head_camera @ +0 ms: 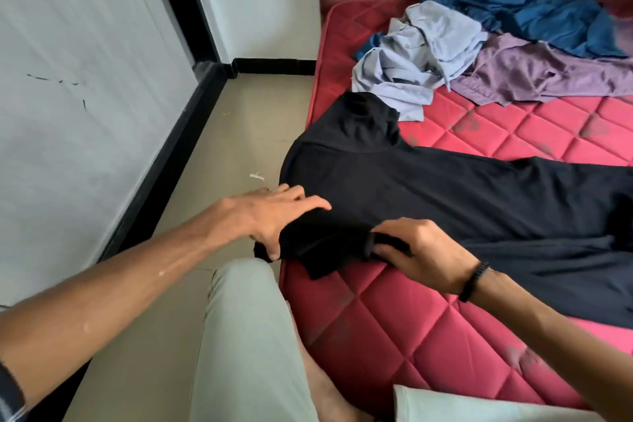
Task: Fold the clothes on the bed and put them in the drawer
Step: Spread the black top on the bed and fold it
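The black shirt point(445, 202) runs off the right edge; its lower hem is unseen.

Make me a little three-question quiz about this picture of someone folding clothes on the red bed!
1. True or false: the black shirt is already folded into a small square.
2. Which hand pinches the black sleeve's cuff? A) left hand B) right hand
3. Fill in: the crumpled garment touching the black shirt's collar is the ____ shirt.

Key:
1. False. It lies spread out on the red mattress.
2. B. The left hand holds the sleeve nearer the bed's edge.
3. Light blue. The purple shirt and dark blue clothes lie farther back.
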{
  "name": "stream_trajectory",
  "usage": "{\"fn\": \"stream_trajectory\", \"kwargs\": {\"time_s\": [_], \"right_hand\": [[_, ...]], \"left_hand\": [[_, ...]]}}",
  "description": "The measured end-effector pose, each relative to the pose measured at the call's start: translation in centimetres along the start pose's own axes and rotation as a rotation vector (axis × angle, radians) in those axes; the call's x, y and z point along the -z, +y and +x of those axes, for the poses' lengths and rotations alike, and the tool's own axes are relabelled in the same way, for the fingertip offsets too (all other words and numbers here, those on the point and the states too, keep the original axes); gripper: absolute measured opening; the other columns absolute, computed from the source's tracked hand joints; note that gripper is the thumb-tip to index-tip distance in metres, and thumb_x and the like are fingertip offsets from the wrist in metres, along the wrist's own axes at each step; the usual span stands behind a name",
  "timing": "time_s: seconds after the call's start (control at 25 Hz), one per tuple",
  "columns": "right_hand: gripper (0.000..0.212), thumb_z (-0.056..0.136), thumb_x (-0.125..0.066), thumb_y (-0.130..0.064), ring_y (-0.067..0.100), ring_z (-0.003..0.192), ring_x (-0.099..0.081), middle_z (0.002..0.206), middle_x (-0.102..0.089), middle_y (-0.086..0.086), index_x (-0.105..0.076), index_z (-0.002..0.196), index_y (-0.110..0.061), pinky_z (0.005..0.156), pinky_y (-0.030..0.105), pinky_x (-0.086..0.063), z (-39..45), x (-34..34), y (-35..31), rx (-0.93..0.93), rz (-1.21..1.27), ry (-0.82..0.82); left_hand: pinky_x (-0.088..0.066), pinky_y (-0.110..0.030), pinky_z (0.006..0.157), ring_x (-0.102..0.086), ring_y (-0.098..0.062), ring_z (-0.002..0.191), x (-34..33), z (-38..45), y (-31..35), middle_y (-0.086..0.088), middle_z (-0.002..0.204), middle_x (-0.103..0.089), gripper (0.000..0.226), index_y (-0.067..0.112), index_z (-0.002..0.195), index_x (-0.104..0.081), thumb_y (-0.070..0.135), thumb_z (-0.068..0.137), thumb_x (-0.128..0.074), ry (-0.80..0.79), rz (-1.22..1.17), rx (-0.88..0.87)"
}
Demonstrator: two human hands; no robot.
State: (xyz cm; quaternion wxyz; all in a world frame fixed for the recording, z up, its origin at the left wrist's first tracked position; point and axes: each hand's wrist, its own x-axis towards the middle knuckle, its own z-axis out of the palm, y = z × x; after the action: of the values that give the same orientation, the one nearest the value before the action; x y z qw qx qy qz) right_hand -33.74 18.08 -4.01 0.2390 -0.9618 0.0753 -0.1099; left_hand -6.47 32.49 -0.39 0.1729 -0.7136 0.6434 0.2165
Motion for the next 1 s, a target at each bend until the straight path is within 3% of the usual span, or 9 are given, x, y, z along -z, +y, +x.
{"fn": "stream_trajectory", "kwargs": {"time_s": [0.12,0.24,0.36,0.44,0.52,0.72,0.8,0.88,1.0], "right_hand": [[0.017,0.104,-0.058,-0.026,0.004,0.070,-0.057,0.078,-0.061,-0.011,-0.063,0.090,-0.018,0.067,0.031,-0.046,0.7,0.5,0.8,-0.181,0.227,0.089],[0.039,0.103,-0.059,-0.034,0.011,0.061,-0.040,0.066,-0.047,-0.003,-0.056,0.079,-0.003,0.056,0.035,-0.033,3.8,0.2,3.9,-0.476,0.482,0.219],[0.053,0.093,-0.064,-0.050,0.022,0.060,-0.046,0.071,-0.053,0.010,-0.062,0.087,0.003,0.054,0.033,-0.035,6.3,0.5,6.6,-0.798,0.718,0.259],[0.039,0.098,-0.063,-0.043,0.015,0.046,-0.041,0.060,-0.048,0.005,-0.066,0.082,-0.007,0.043,0.023,-0.030,7.1,0.6,7.5,-0.891,0.670,0.230],[0.035,0.100,-0.061,-0.039,0.010,0.040,-0.034,0.052,-0.042,-0.005,-0.065,0.075,-0.016,0.041,0.021,-0.027,7.7,0.6,8.1,-0.901,0.605,0.264],[0.042,0.096,-0.062,-0.049,0.022,0.064,-0.056,0.069,-0.058,0.004,-0.066,0.083,-0.010,0.061,0.037,-0.051,7.0,1.0,9.2,-0.812,0.624,0.298],[0.039,0.084,-0.075,-0.058,0.014,0.074,-0.065,0.084,-0.070,-0.002,-0.072,0.096,-0.020,0.073,0.034,-0.055,5.5,1.6,9.4,-0.797,0.554,0.156],[0.039,0.075,-0.086,-0.054,0.008,0.078,-0.066,0.088,-0.070,-0.008,-0.070,0.100,-0.028,0.076,0.025,-0.052,4.6,1.7,9.3,-0.745,0.308,0.033],[0.022,0.086,-0.079,-0.042,0.017,0.080,-0.067,0.081,-0.069,-0.003,-0.069,0.088,-0.023,0.077,0.028,-0.051,4.7,1.6,9.2,-0.765,0.148,0.181]], "left_hand": [[-0.046,-0.031,0.099,-0.045,-0.011,0.115,-2.6,0.0,-0.4,0.012,0.137,-0.041,0.111,0.046,0.155,-0.017,0.043,0.070,-0.087,0.278,0.021,-0.142],[-0.046,-0.028,0.101,-0.060,-0.011,0.113,-2.3,1.2,-1.8,0.011,0.126,-0.066,0.049,0.031,0.137,-0.060,0.029,0.090,-0.074,0.447,-0.411,-0.168],[-0.053,-0.030,0.091,-0.070,-0.008,0.096,-1.0,3.4,-3.3,0.011,0.101,-0.076,0.016,0.023,0.108,-0.077,0.028,0.097,-0.067,0.518,-0.809,0.041],[-0.054,-0.032,0.082,-0.067,-0.005,0.077,-0.4,5.1,-4.0,0.020,0.076,-0.070,0.019,0.022,0.099,-0.077,0.035,0.099,-0.064,0.554,-0.949,0.159],[-0.042,-0.028,0.065,-0.046,-0.001,0.054,-0.2,6.6,-4.2,0.021,0.053,-0.047,0.027,0.017,0.095,-0.076,0.039,0.100,-0.061,0.598,-1.049,0.263],[-0.051,-0.034,0.086,-0.063,-0.008,0.084,0.2,7.5,-3.3,0.009,0.092,-0.069,0.049,0.017,0.105,-0.072,0.060,0.100,-0.049,0.560,-1.202,0.328],[-0.046,-0.034,0.075,-0.056,-0.013,0.082,-1.1,6.1,-3.1,0.004,0.093,-0.057,0.056,0.021,0.100,-0.057,0.075,0.095,-0.044,0.419,-1.157,0.399],[-0.045,-0.027,0.064,-0.058,-0.013,0.074,-3.9,3.7,-2.8,0.007,0.087,-0.058,0.065,0.020,0.098,-0.053,0.083,0.083,-0.055,0.263,-1.243,0.424],[-0.059,-0.026,0.078,-0.076,-0.011,0.092,-7.8,0.6,-2.5,0.005,0.103,-0.079,0.082,0.022,0.111,-0.073,0.076,0.050,-0.087,0.088,-1.286,0.326]]}}
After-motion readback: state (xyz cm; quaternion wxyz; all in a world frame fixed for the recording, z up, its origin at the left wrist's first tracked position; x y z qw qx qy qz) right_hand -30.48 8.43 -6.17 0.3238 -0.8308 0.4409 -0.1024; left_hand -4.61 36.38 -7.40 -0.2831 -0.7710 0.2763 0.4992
